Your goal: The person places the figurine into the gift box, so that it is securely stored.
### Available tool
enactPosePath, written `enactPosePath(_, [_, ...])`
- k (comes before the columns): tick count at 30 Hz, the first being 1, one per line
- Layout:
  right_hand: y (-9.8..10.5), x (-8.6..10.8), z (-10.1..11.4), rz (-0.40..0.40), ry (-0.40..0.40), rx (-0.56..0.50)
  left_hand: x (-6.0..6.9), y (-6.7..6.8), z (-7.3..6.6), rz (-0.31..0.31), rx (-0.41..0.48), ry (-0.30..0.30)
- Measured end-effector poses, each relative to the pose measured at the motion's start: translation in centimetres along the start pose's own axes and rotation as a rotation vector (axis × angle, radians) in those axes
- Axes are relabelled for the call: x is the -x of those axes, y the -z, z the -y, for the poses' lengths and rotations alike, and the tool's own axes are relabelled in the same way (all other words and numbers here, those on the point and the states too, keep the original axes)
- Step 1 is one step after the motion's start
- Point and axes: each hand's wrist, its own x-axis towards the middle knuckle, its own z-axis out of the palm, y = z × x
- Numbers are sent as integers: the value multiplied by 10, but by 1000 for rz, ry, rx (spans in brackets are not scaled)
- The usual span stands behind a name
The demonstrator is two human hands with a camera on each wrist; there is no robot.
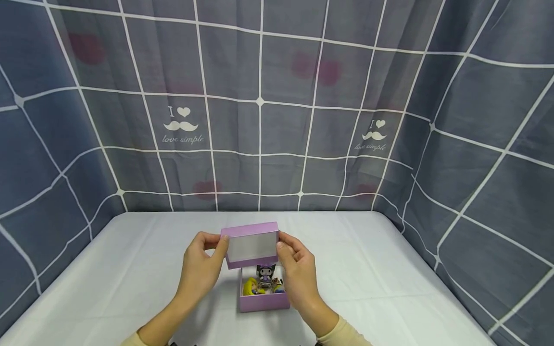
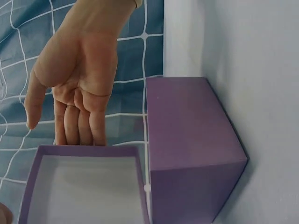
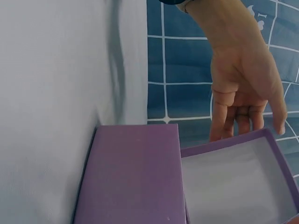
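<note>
My left hand (image 1: 201,266) holds a purple box lid (image 1: 251,229) by its left end, thumb at the near edge. At the right end, my right hand (image 1: 298,269) grips the same lid. It is raised and tilted, so its white inside faces me. Below and just behind it, the purple box (image 1: 264,302) stands uncovered on the table. Inside are a black-and-purple figurine (image 1: 265,275), a yellow figurine (image 1: 249,287) and a small figurine (image 1: 278,286) partly hidden near my right hand. Both wrist views show the box's outer walls (image 2: 196,121) beside the lid.
A white cloth (image 1: 130,269) covers the table. Grey-blue curtains with white grid lines (image 1: 281,129) enclose the back and both sides.
</note>
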Motion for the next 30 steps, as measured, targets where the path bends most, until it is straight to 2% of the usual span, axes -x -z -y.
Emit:
enactPosePath(4, [1,0,2,-43,29,7,2,-3,-1,-10,87,14])
enactPosePath(8, [1,1,1,-79,48,-10,3,-4,0,-22,112,26])
enactPosePath(12, [3,2,-2,-146,46,13,6,-5,1,-6,153,11])
enactPosePath(14, [3,3,-2,-168,41,42,7,-6,2,9,203,-2])
enactPosePath(17, [5,5,-2,-164,45,42,10,-7,7,25,251,-24])
enactPosePath(23, [11,9,-1,-120,56,-29,16,-8,19,64,344,-87])
enactPosePath(26, [13,12,-1,-114,50,-54,20,-9,22,99,380,-86])
enactPosePath(30, [18,13,-3,-112,35,-31,25,-9,25,138,409,-75])
